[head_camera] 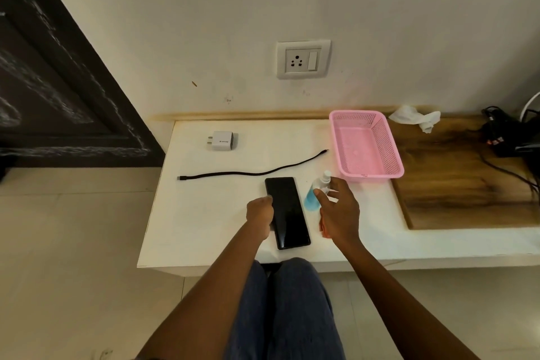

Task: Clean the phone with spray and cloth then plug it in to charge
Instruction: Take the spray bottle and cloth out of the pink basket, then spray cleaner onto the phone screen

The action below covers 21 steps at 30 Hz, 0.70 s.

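A black phone (287, 212) lies screen-up near the front of the white table (219, 213). My left hand (260, 215) rests at its left edge, fingers curled against the side. A small spray bottle (314, 193) with blue liquid and a white cap stands just right of the phone. My right hand (339, 209) hovers over it with fingers spread, thumb close to the bottle. A reddish cloth (323, 229) peeks out from under that hand. A black cable (251, 171) lies behind the phone, and a white charger adapter (220, 140) sits farther back.
A wall socket (303, 59) is above the table. A pink mesh basket (365, 145) stands at the back right, on the edge of a wooden surface (453, 181). A crumpled white tissue (415, 117) and black cables (508, 137) lie at the far right.
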Motion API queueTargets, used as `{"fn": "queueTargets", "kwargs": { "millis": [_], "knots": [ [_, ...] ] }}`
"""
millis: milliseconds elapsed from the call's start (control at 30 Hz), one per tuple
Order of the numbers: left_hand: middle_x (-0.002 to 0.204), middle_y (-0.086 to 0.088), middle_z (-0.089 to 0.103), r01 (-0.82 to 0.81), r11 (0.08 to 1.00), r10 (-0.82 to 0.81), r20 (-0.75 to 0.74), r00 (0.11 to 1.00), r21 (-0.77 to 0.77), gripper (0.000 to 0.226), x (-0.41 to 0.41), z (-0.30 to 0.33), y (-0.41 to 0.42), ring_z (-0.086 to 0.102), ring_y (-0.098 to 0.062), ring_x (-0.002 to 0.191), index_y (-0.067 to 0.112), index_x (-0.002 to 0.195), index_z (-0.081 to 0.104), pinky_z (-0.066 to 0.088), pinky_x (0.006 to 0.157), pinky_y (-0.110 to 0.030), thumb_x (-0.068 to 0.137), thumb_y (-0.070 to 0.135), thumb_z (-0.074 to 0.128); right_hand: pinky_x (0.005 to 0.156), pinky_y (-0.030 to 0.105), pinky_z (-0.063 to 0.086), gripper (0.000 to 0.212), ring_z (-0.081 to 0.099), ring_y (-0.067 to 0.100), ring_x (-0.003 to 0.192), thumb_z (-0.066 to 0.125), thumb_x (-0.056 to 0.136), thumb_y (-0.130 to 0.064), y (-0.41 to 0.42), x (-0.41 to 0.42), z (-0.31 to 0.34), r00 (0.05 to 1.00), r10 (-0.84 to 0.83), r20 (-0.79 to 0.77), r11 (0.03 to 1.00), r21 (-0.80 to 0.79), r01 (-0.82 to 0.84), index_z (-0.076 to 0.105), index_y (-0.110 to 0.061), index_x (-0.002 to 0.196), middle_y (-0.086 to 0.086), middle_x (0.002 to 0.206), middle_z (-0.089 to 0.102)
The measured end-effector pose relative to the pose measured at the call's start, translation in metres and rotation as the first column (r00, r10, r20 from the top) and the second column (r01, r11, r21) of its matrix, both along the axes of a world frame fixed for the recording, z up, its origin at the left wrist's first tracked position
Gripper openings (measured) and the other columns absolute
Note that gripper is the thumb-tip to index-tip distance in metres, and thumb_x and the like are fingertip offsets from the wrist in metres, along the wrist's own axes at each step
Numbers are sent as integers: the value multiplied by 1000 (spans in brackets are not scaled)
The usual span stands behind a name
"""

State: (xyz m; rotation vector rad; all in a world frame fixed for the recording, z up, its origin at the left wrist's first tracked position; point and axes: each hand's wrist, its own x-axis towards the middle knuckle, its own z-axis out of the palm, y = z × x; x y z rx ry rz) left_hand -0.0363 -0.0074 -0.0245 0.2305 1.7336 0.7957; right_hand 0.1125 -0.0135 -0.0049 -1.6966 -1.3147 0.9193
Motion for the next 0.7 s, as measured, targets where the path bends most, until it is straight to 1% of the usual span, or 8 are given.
{"fn": "queueTargets", "kwargs": {
  "millis": [100, 200, 300, 433, 500, 567, 633, 700],
  "knots": [
    [115, -19, 58, -8, 999, 9, -27, 1000, 42, 29, 2, -2, -4, 55, -31, 98, 2, 121, 56, 49, 91, -41, 97, 19, 51, 87, 24, 43, 39, 57, 21, 109, 63, 88, -20, 1, 1, 0, 1000, 7, -7, 1000, -3, -7, 51, -10, 123, 8, 124, 59],
    [121, -16, 57, -21, 995, 30, -89, 996, 100, 30, 7, -5, -7, 56, -31, 106, 8, 126, 54, 49, 96, -44, 99, 20, 46, 88, 24, 41, 40, 56, 21, 111, 62, 88, -21, 2, 2, 1, 1000, 2, -9, 1000, -20, -2, 49, -10, 125, 8, 126, 57],
    [113, -10, 50, -74, 989, 87, -98, 991, 129, 29, 11, -3, -11, 50, -22, 93, 15, 128, 46, 47, 83, -33, 102, 21, 39, 90, 27, 42, 40, 55, 22, 111, 61, 89, -20, 0, 3, 5, 1000, 7, -15, 1000, -19, -8, 48, -10, 126, 8, 127, 56],
    [108, -6, 48, -112, 981, 133, -127, 983, 159, 28, 4, -1, -21, 48, -15, 81, 16, 129, 45, 43, 72, -29, 103, 22, 35, 97, 28, 38, 40, 50, 17, 115, 60, 90, -19, -6, 2, 16, 998, 57, -25, 998, 32, -56, 46, -13, 127, 4, 128, 53],
    [117, -8, 51, -120, 973, 149, -138, 979, 199, 29, -3, 0, -28, 49, -17, 88, 15, 129, 46, 44, 77, -30, 103, 23, 35, 97, 26, 37, 41, 48, 14, 116, 58, 91, -21, -11, 1, 24, 996, 86, -37, 995, 57, -83, 44, -16, 129, 1, 128, 50],
    [125, -9, 52, -144, 962, 174, -117, 978, 232, 31, -12, 3, -35, 49, -21, 101, 14, 129, 49, 46, 88, -33, 103, 24, 36, 96, 25, 37, 40, 47, 13, 116, 57, 91, -23, -18, -1, 33, 991, 120, -57, 989, 94, -114, 42, -19, 129, -5, 124, 48],
    [124, -11, 55, -194, 951, 209, -36, 977, 242, 32, -19, 8, -41, 53, -24, 107, 12, 128, 51, 47, 97, -40, 102, 24, 38, 93, 26, 40, 37, 48, 15, 115, 55, 91, -26, -26, -4, 45, 986, 149, -73, 981, 133, -139, 40, -27, 125, -7, 119, 45],
    [118, -12, 59, -248, 936, 237, 75, 969, 251, 32, -25, 17, -47, 56, -24, 103, 9, 125, 55, 49, 96, -41, 101, 23, 40, 88, 23, 44, 34, 50, 18, 112, 52, 89, -39, -36, -9, 61, 980, 164, -112, 975, 169, -143, 37, -34, 119, -5, 116, 44]
  ]
}}
